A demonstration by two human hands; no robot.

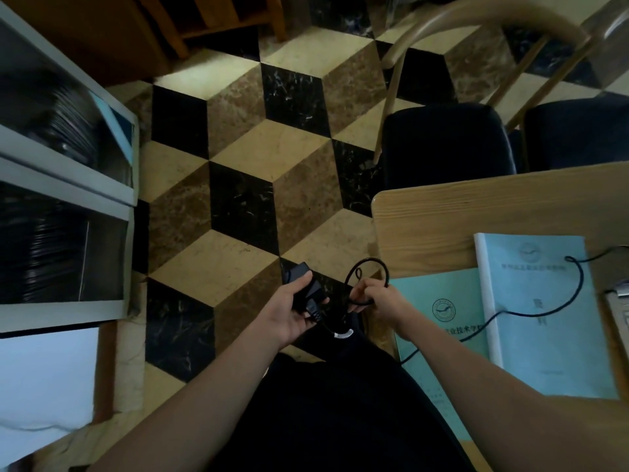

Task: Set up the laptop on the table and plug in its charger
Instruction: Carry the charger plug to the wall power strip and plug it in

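Note:
My left hand (289, 308) grips the black charger brick (303, 284) over the floor, just left of the wooden table (442, 212). Beside it, my right hand (377, 298) pinches a looped bundle of black cable (367, 267). A thin black cord (575, 294) trails from there across the papers toward the right edge. A sliver of the laptop (621, 311) shows at the far right edge of the table, mostly cut off.
Two light blue booklets (544, 318) lie on the table. Dark-cushioned wooden chairs (446, 141) stand behind it. A grey shelving unit (64, 185) lines the left side. Patterned tile floor (258, 158) lies between them.

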